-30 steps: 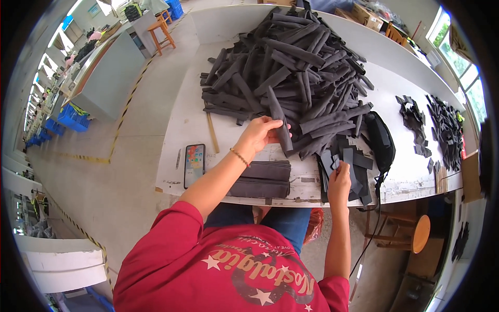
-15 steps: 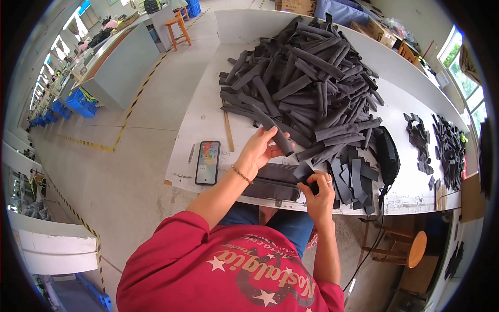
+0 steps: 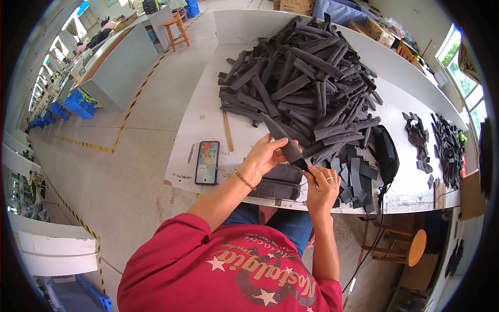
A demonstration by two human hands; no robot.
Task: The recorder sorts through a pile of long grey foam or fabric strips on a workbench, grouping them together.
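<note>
My left hand (image 3: 263, 157) is closed round a dark grey fabric tube (image 3: 292, 151), thumb on top, the tube slanting from upper left to lower right. At its lower end my right hand (image 3: 322, 191) pinches with thumb and fingers, touching the tube's mouth. The flat dark strip in that hand is mostly hidden by the fingers and the tube, and I cannot tell how far it sits inside. Below my hands lie flat, stacked dark fabric pieces (image 3: 278, 190) at the table's front edge. Beside my right hand is a loose pile of flat dark strips (image 3: 356, 179).
A big heap of dark fabric tubes (image 3: 306, 78) covers the far middle of the white table (image 3: 208, 99). A phone (image 3: 207, 162) and a thin wooden stick (image 3: 228, 131) lie left. A black pouch (image 3: 386, 156) with a cord stands right, near more dark scraps (image 3: 449, 151).
My right hand has moved up slightly and brought the strip to the tube's lower end. The tube has shifted a little down and right in my left hand, and its end looks flatter.
</note>
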